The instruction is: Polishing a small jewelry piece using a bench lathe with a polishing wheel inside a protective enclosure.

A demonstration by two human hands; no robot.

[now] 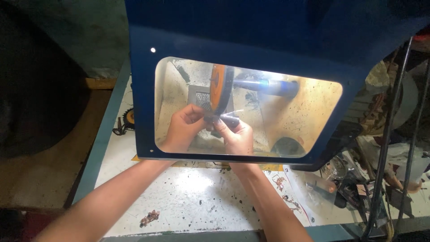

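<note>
Both my hands reach under a blue hood [143, 89] and show through its clear window [313, 107]. My left hand [183, 127] and my right hand [237, 136] pinch one small dark piece [214, 119] between their fingertips. They hold it against the lower edge of an orange buffing wheel [218, 87], which sits on a blue-grey shaft [268, 85]. The piece is too small and too covered by fingers to tell its shape.
A white, speckled bench top [197, 197] lies under my forearms, with a small reddish scrap [150, 218] near its front. A clear plastic bag and cluttered tools [327, 183] sit at the right. Thin metal rods [389, 134] stand at the far right.
</note>
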